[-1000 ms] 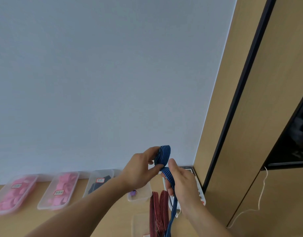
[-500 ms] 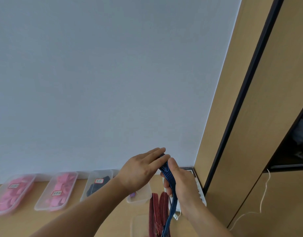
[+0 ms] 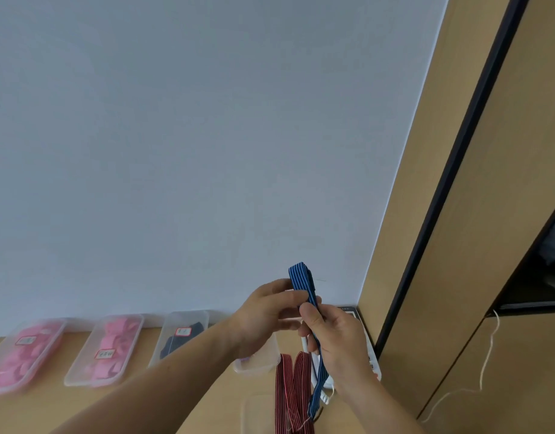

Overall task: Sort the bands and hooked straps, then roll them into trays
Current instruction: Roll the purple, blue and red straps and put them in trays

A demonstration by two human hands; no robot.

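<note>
Lining far edge of light wooden table [image 3: 207, 408], against white wall [image 3: 207, 151], sat row of clear plastic trays: leftmost tray [image 3: 6, 390] and second tray [image 3: 91, 383] held pink rolls, third tray [image 3: 188, 317] held dark item. Raised left hand [image 3: 263, 317], fingers curled, pinched blue striped elastic band [image 3: 301, 277] just below its folded top. Partly hidden under that hand, fourth clear tray [image 3: 263, 366]. On table below, red striped bands [image 3: 293, 380]. Further right, right hand [image 3: 338, 336] pinched same blue band lower down; tail hung toward table. White string [image 3: 486, 364] dangled by wooden cabinet [image 3: 504, 214].
</note>
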